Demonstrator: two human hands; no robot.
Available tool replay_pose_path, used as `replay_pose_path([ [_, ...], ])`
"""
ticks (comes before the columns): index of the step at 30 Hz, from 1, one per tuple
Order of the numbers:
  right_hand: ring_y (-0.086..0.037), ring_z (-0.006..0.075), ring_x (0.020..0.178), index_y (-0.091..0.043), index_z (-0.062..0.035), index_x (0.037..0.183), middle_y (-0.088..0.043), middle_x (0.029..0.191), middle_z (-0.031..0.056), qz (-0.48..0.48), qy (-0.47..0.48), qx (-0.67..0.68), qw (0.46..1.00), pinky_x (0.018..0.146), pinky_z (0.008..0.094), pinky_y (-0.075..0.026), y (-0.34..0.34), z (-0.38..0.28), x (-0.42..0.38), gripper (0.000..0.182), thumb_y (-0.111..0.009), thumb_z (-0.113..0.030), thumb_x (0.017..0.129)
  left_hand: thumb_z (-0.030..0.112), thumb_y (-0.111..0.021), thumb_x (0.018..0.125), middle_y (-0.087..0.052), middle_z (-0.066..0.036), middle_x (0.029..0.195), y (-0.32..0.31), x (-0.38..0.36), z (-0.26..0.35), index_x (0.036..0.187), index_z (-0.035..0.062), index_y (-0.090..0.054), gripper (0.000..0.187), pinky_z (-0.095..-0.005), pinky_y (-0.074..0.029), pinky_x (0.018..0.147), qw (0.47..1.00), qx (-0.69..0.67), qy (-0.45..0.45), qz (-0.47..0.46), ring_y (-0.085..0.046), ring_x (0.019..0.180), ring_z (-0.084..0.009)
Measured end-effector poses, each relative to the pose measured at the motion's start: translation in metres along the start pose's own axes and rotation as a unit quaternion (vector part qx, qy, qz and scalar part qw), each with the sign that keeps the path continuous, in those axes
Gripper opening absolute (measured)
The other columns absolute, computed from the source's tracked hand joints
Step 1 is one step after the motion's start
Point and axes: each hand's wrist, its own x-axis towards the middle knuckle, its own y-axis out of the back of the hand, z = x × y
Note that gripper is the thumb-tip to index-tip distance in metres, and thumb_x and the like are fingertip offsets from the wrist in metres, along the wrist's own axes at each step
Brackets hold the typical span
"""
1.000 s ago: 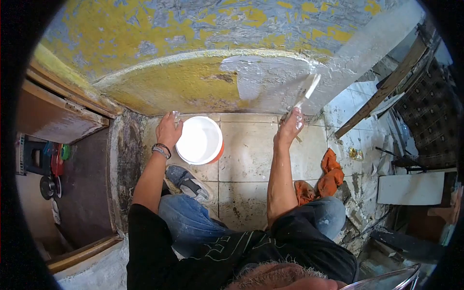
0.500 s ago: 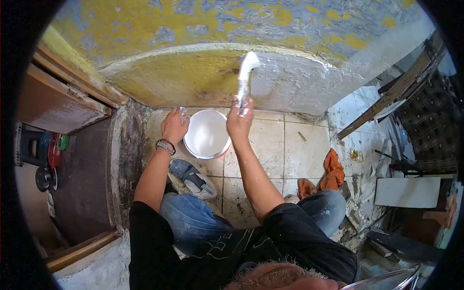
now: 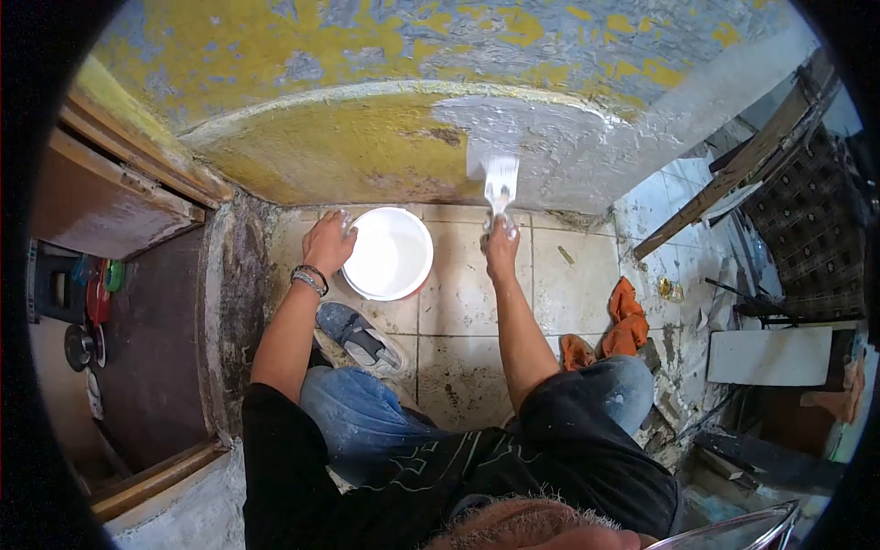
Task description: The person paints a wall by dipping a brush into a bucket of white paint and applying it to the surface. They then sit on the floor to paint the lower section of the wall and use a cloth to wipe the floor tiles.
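My right hand is closed around the handle of a paintbrush with white paint on it. The wide bristles point up and lie against the low wall, where white paint meets yellow. White smears show on the fingers of this hand. My left hand is at the left rim of a white bucket, with curled fingers and the thumb close to the rim. A small shiny bit shows at its fingertips; what they hold is not clear. The bucket stands upright on the tiles, its inside white.
The wall is yellow on the left, whitish on the right, with peeling paint above. A sandal is on my left foot. Orange cloth lies by my right knee. A wooden post leans at right; a doorway opens at left.
My right hand has moved right, and the paintbrush has gone lower and to the right on the wall. My left hand and the bucket stay nearly in place.
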Motion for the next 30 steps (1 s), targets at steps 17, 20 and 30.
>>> replay_pose_path([
  [17, -0.051, 0.0132, 0.061, -0.059, -0.0010, 0.101, -0.053, 0.066, 0.0009, -0.046, 0.369, -0.181, 0.910, 0.054, 0.0291, -0.041, -0.054, -0.022, -0.061, 0.018, -0.054, -0.017, 0.095, 0.022, -0.051, 0.092, -0.058, -0.020, 0.119, -0.036, 0.022, -0.018, 0.121, 0.0031, -0.059, 0.036, -0.0437, -0.045, 0.093, 0.999, -0.019, 0.016, -0.024, -0.057, 0.109, -0.0371],
  [20, -0.053, 0.0166, 0.065, -0.056, -0.0001, 0.106, -0.054, 0.068, 0.0029, 0.021, 0.113, -0.035, 0.993, 0.061, 0.0326, -0.044, -0.033, -0.012, -0.041, 0.020, -0.052, -0.018, 0.096, 0.021, -0.051, 0.092, -0.061, -0.022, 0.114, -0.036, 0.020, -0.019, 0.121, 0.0034, -0.059, 0.035, -0.0446, -0.046, 0.091, 0.997, -0.036, 0.047, -0.052, -0.059, 0.106, -0.0378],
  [30, -0.059, 0.0413, 0.085, -0.053, 0.0018, 0.123, -0.058, 0.094, 0.0256, -0.013, 0.256, -0.171, 0.952, 0.077, 0.0451, -0.046, -0.066, -0.016, -0.054, 0.035, -0.053, -0.016, 0.093, 0.020, -0.055, 0.092, -0.062, -0.029, 0.112, -0.033, 0.012, -0.026, 0.126, -0.0058, -0.053, 0.043, -0.0392, -0.047, 0.091, 0.988, -0.092, -0.001, -0.122, -0.061, 0.106, -0.0383],
])
